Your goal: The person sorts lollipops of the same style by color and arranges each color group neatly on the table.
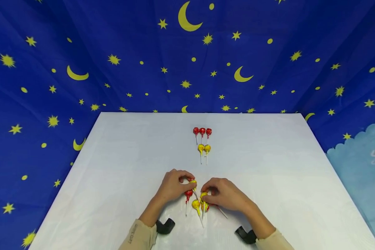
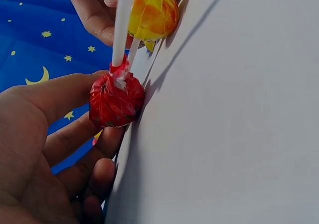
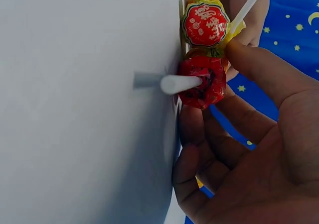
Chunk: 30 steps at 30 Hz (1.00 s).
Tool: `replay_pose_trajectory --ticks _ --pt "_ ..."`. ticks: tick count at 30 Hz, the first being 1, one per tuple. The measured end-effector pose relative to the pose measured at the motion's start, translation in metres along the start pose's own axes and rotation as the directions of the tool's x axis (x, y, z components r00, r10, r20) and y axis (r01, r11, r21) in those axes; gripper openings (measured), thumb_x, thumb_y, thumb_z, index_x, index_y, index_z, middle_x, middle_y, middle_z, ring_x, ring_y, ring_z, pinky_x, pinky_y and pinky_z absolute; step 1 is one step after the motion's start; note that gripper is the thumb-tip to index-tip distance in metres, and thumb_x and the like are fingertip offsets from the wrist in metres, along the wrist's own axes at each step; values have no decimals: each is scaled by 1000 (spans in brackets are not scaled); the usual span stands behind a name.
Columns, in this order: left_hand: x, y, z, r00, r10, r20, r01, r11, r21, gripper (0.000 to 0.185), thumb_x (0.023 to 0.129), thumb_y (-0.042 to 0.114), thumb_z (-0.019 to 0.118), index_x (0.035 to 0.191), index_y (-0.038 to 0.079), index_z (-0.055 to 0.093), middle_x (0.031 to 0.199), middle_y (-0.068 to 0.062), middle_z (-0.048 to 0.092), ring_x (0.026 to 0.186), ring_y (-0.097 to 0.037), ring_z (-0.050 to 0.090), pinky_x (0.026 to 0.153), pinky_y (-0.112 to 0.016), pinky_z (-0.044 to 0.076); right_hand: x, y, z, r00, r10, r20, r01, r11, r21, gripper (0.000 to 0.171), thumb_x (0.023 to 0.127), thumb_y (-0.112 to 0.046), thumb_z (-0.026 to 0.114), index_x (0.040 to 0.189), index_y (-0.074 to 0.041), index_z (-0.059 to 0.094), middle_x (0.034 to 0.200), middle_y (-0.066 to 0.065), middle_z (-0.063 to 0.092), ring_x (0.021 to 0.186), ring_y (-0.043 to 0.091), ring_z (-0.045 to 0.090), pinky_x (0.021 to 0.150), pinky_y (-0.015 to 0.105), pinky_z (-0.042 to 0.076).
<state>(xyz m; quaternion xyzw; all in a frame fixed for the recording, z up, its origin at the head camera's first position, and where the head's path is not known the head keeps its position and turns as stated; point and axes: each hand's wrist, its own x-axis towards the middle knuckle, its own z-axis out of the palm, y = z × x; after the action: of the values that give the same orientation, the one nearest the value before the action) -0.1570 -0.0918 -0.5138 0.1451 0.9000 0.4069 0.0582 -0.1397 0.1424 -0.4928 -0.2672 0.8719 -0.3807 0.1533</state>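
Red and yellow lollipops (image 1: 202, 140) lie in rows beyond both hands (image 1: 175, 185), each pinching loose lollipops (image 1: 196, 203).

Shiny crinkly foil on the red lollipop (image 2: 115, 100), glossy yellow wrapper on the yellow lollipop (image 3: 205, 24), smooth white sticks (image 2: 121, 25), smooth matt white desk (image 1: 118, 156), soft blue starry cloth backdrop (image 1: 112, 52)

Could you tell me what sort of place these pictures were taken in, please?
Probably a staged tabletop set, not a home: a plain white table, a blue moon-and-star backdrop hung behind, and wrapped lollipops laid out in tidy rows.
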Motion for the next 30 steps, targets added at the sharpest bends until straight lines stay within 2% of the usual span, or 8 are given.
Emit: replay_pose_trajectory --ticks 10,17,24,30 --pt "2 0 1 1000 -2 -1 2 1000 -1 19 80 41 76 94 29 74 74 13 55 69 -13 43 63 -32 36 0 -1 2 998 65 -6 -64 998 14 15 83 -31 74 95 -23 70 75 -14 58 62 6 53 57 27 44" --pt "5 3 0 1000 -23 10 23 1000 3 20 80 43 76 96 30 74 71 9 52 68 -13 42 61 -32 35 2 -1 2 997 51 -51 -53 998 -42 13 79 -27 75 91 -25 69 78 -15 58 68 5 52 61 27 43" --pt "4 4 -2 1000 -12 14 12 1000 -12 21 81 40 76 96 26 75 65 6 50 63 -13 42 59 -31 35 2 -1 2 999 35 -25 -36 999 -27 15 80 -30 77 92 -25 70 82 -15 61 71 7 54 65 27 44" --pt "3 4 -2 998 -40 41 41 999 -29 19 81 39 75 96 26 74 67 9 55 60 -12 46 57 -30 38 2 0 3 999 46 -11 -46 999 5 15 80 -34 78 91 -26 71 75 -14 60 65 6 54 62 27 45"
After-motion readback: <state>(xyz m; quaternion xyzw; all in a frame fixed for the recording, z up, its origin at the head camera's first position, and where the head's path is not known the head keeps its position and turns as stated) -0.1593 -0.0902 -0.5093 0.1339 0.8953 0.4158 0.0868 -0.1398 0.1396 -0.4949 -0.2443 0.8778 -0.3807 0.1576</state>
